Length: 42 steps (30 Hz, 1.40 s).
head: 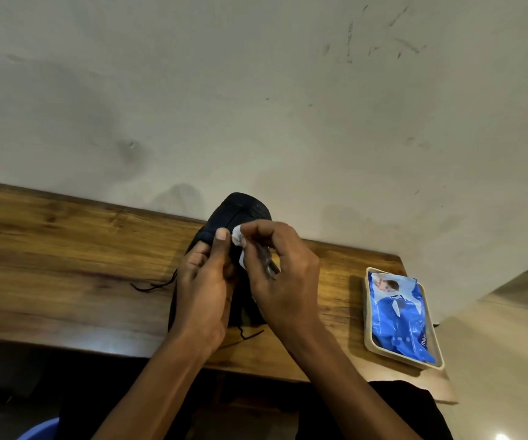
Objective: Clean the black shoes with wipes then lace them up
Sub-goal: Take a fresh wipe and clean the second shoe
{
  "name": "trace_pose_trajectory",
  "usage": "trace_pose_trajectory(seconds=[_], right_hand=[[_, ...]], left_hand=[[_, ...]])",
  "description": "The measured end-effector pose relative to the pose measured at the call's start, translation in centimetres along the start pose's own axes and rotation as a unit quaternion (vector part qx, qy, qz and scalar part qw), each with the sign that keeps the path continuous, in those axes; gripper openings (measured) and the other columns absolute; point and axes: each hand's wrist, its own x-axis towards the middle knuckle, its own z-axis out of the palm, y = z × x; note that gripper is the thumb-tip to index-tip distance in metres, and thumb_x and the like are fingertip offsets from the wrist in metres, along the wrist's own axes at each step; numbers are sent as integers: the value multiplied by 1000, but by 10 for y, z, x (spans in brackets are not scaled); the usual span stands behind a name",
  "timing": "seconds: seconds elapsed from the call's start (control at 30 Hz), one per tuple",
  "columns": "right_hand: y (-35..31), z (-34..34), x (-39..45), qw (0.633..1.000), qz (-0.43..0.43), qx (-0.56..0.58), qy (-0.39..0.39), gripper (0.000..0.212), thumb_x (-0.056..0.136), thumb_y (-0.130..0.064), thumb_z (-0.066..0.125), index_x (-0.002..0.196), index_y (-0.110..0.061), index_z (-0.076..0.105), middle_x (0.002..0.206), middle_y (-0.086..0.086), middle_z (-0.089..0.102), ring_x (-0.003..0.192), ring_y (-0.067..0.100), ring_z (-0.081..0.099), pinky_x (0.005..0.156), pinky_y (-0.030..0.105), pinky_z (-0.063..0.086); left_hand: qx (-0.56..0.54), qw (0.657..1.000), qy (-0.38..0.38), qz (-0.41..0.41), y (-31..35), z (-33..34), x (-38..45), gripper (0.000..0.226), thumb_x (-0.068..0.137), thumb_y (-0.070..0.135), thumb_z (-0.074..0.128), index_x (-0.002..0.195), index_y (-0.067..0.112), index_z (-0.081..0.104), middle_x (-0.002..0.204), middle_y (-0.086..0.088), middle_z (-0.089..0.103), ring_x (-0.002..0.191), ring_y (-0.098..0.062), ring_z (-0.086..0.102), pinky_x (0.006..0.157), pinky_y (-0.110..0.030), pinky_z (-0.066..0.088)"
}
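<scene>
forearms: bare, sleeveless | hands: ungloved | lap: dark clothing

Plain domestic room, likely a home. Wooden table (65,249) against a scuffed, stained plaster wall (256,90). Pale tiled floor (494,344).

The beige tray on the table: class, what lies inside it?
Inside the beige tray lies a blue wipes pack, filling nearly all of it. The tray floor beneath is covered, so anything under the pack cannot be seen.
</scene>
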Motion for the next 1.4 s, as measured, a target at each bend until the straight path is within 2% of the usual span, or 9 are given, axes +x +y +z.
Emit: trace_pose_trajectory(seconds=[0.1, 0.2, 0.3, 0.5, 0.7, 0.87, 1.0, 1.3, 1.4], right_hand=[[14, -4, -12, 996, 65, 52, 22, 16, 92, -2, 70, 107, -4, 69, 100, 0, 71, 95, 12, 69, 79, 30, 58], [21, -3, -27, 973, 197, 118, 16, 19, 93, -1, 68, 110, -9, 67, 102, -2, 71, 97, 12, 70, 81, 25, 58], [22, 0, -29, 952, 259, 160, 34, 22, 92, -1, 69, 110, -12, 67, 100, -4, 72, 96, 13, 70, 81, 24, 57], [-2, 1, 2, 984, 116, 131, 42, 21, 91, 0, 70, 110, -7, 66, 101, -3, 71, 96, 15, 70, 81, 31, 59], [26, -6, 23, 984, 136, 94, 71, 18, 92, -2, 70, 109, -5, 67, 97, -1, 70, 92, 14, 69, 79, 30, 59], [25, -5, 30, 993, 80, 62, 58, 22, 92, -1, 69, 114, -4, 68, 103, 2, 72, 98, 11, 69, 85, 27, 58], [41, -7, 8, 997, 58, 17, 46, 19, 93, -3, 69, 111, -3, 70, 104, 2, 71, 96, 9, 68, 79, 30, 59], [28, -4, 33, 997, 30, 27, 64, 17, 90, 0, 71, 106, -5, 77, 102, 4, 73, 97, 13, 70, 80, 31, 58], [32, -4, 31, 997, -33, -51, 47, 21, 89, 5, 70, 107, -5, 77, 105, 6, 71, 100, 19, 68, 83, 32, 57]], left_hand=[[-2, 1000, 12, 8, 0, 1, 3, 24, 94, 36, 58, 90, 14, 67, 79, -14, 58, 72, -21, 54, 70, -30, 47], [-36, 999, 24, 9, -2, -2, 6, 23, 96, 34, 57, 100, 12, 64, 108, -13, 55, 98, -28, 49, 84, -32, 51], [-43, 999, 23, 8, -2, -2, 6, 23, 95, 34, 57, 99, 13, 65, 105, -13, 54, 98, -28, 47, 82, -31, 54], [15, 1000, 7, 23, -7, -1, 3, 27, 97, 38, 56, 95, 15, 70, 75, -11, 51, 65, -18, 46, 64, -30, 42], [1, 1000, 12, 25, -7, 0, 8, 29, 92, 44, 58, 95, 17, 67, 89, -13, 49, 88, -28, 45, 84, -41, 46], [19, 1000, 4, 24, -11, -1, 9, 34, 92, 43, 57, 101, 10, 63, 68, -7, 44, 67, -24, 39, 65, -26, 44], [-10, 1000, 11, 12, -6, 0, 9, 24, 98, 37, 54, 97, 19, 71, 104, -12, 57, 95, -27, 51, 82, -34, 51], [18, 1000, -9, 23, -8, 1, 6, 28, 94, 39, 55, 100, 16, 69, 76, -1, 66, 78, -14, 63, 71, -26, 54], [27, 1000, -2, 9, -4, 3, 6, 34, 89, 42, 58, 105, 13, 69, 96, -12, 70, 91, -23, 65, 83, -36, 55]])
